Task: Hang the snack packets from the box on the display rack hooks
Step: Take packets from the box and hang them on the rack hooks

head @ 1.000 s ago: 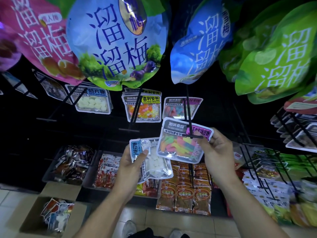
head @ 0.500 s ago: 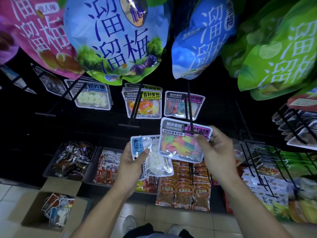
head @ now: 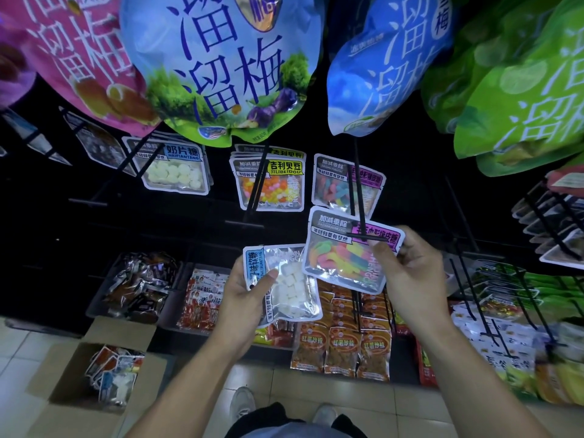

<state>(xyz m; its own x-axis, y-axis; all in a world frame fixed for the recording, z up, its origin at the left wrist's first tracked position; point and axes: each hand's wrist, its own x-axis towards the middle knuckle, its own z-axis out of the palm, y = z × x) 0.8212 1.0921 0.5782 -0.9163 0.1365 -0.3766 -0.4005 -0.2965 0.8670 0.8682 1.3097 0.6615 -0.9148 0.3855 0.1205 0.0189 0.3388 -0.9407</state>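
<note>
Head view: hook (head: 363, 216) hides gummy packet's (head: 344, 251) hole; both hands' fingers (head: 384, 249) pinch packets.

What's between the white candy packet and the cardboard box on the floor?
In the head view, only the left forearm and trays of red snack packets lie between the white candy packet and cardboard box.

Pale tiled floor (head: 38, 339) lies near, at the bottom; a dark back wall (head: 420, 184) stands far behind, dimly lit.

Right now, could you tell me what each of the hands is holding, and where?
Left hand: white-candy packet, left edge. Right hand: colourful gummy packet, right edge.
</note>
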